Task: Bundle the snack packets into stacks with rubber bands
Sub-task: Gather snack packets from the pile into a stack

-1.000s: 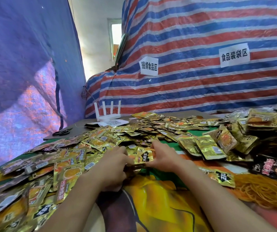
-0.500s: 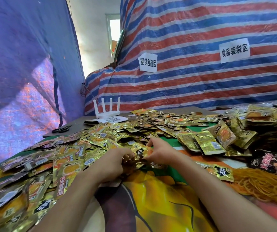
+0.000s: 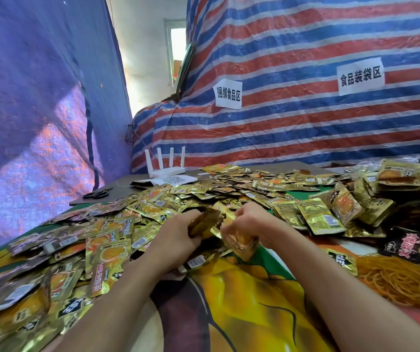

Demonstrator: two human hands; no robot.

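Head view is showing both hands meeting above the printed table cover (image 3: 249,301); the left hand (image 3: 175,240) is curling its fingers round a small stack of gold snack packets (image 3: 205,222), gripping it from the left; the right hand (image 3: 249,224) is pinching the stack's other end between thumb and fingers, though blur is hiding how many packets are lying in it; the stack is hanging just above the cover, between the two hands; loose packets (image 3: 107,250) are lying spread in a heap to the left and behind; a tangle of orange rubber bands (image 3: 402,280) is sitting near the right forearm; a white router (image 3: 164,168) and black scissors (image 3: 97,193) are resting at the far left edge, in front of a striped tarp (image 3: 305,138).
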